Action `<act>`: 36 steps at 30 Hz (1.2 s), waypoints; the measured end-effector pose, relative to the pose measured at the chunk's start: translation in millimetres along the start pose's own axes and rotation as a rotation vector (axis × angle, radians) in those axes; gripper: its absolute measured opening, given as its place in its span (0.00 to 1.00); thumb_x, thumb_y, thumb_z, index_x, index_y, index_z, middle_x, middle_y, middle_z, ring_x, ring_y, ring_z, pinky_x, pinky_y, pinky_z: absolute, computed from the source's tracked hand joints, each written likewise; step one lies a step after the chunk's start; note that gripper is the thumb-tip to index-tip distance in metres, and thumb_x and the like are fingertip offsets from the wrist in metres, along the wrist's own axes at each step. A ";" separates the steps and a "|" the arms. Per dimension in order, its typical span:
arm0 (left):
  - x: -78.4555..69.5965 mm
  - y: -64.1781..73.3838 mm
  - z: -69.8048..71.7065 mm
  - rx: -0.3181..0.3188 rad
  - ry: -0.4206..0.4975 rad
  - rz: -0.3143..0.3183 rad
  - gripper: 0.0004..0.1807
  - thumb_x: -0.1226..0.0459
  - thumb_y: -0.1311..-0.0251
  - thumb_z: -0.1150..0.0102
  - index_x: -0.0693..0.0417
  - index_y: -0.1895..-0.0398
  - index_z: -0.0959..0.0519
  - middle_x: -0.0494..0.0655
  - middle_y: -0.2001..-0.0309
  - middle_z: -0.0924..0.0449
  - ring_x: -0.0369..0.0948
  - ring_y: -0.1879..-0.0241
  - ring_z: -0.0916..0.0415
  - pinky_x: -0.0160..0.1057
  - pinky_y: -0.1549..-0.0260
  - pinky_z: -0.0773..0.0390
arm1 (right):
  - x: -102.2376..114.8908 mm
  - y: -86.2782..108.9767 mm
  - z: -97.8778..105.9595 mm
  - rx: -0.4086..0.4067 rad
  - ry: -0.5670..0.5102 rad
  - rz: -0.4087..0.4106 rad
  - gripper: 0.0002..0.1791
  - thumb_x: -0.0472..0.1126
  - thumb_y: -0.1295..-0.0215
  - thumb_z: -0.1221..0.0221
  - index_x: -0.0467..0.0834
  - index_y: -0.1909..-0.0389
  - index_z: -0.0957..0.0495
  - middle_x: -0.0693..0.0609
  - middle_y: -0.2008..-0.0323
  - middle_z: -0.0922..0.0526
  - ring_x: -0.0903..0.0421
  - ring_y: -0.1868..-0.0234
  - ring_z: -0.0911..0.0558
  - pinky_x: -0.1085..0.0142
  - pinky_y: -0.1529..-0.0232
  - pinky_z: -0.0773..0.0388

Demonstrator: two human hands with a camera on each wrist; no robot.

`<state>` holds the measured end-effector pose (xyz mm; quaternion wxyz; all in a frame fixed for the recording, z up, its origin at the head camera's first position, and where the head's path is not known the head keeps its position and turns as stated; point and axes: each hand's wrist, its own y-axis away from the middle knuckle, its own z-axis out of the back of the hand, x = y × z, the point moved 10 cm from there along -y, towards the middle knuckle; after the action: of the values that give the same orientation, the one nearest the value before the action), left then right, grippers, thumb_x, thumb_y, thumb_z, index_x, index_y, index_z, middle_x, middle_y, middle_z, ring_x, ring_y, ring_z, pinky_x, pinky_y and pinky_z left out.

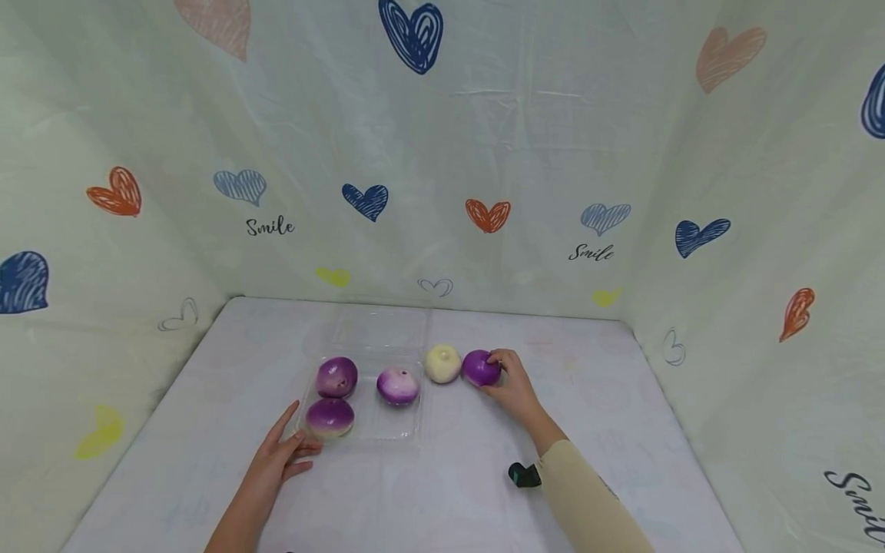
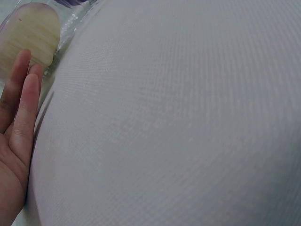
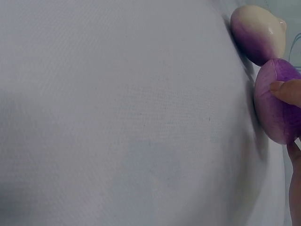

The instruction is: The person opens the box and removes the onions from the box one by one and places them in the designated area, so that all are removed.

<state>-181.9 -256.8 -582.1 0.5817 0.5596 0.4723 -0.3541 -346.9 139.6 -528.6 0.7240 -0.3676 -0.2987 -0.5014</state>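
Note:
My right hand (image 1: 513,386) grips a purple onion (image 1: 478,369) on the table, with thumb and fingers around its side. In the right wrist view, the thumb lies across that onion (image 3: 277,101). A pale onion (image 1: 442,364) with some purple sits against it on the left. My left hand (image 1: 282,449) rests at the near left corner of a clear plastic box (image 1: 387,427), its fingers extended. Inside the box are three purple-and-white onions: one at the back left (image 1: 336,377), one at the front left (image 1: 329,418) and one on the right (image 1: 397,386).
The box's clear lid (image 1: 380,326) lies opened toward the back. A small dark object (image 1: 524,475) is beside the right sleeve (image 1: 588,491). A cloth wall (image 1: 525,153) printed with hearts surrounds the back and sides of the white table (image 1: 429,507).

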 end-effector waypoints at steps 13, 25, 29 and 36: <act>0.4 -0.2 0.9 0.010 0.006 -0.018 0.35 0.57 0.26 0.53 0.44 0.21 0.55 0.45 0.64 0.15 0.37 0.61 0.19 0.36 0.62 0.20 | 22.8 -10.6 6.2 -0.011 0.033 0.066 0.33 0.28 0.57 0.25 0.40 0.47 0.28 0.42 0.39 0.31 0.43 0.35 0.33 0.48 0.37 0.35; 2.8 -1.0 1.5 0.011 0.012 -0.004 0.35 0.57 0.25 0.54 0.41 0.21 0.55 0.46 0.63 0.16 0.38 0.60 0.19 0.37 0.60 0.20 | 90.5 -3.2 -27.0 0.013 -0.195 0.185 0.33 0.23 0.57 0.28 0.37 0.46 0.26 0.39 0.43 0.28 0.35 0.45 0.28 0.41 0.45 0.31; 2.7 -0.5 1.6 0.011 0.014 -0.005 0.35 0.56 0.26 0.53 0.40 0.21 0.55 0.45 0.62 0.16 0.38 0.59 0.19 0.37 0.60 0.21 | 106.3 1.3 -48.6 0.068 -0.261 0.195 0.33 0.24 0.55 0.28 0.35 0.45 0.27 0.39 0.43 0.28 0.39 0.41 0.29 0.43 0.43 0.32; 0.4 0.7 0.7 0.021 0.022 -0.031 0.36 0.57 0.26 0.52 0.44 0.21 0.54 0.46 0.63 0.15 0.39 0.59 0.19 0.38 0.60 0.20 | 118.9 13.9 -78.1 0.129 -0.297 0.138 0.31 0.27 0.52 0.28 0.39 0.44 0.26 0.46 0.44 0.26 0.47 0.41 0.28 0.51 0.41 0.30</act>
<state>-181.0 -257.3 -582.2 0.5651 0.5621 0.4835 -0.3620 -290.9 17.6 -479.7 0.7268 -0.4102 -0.4077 -0.3704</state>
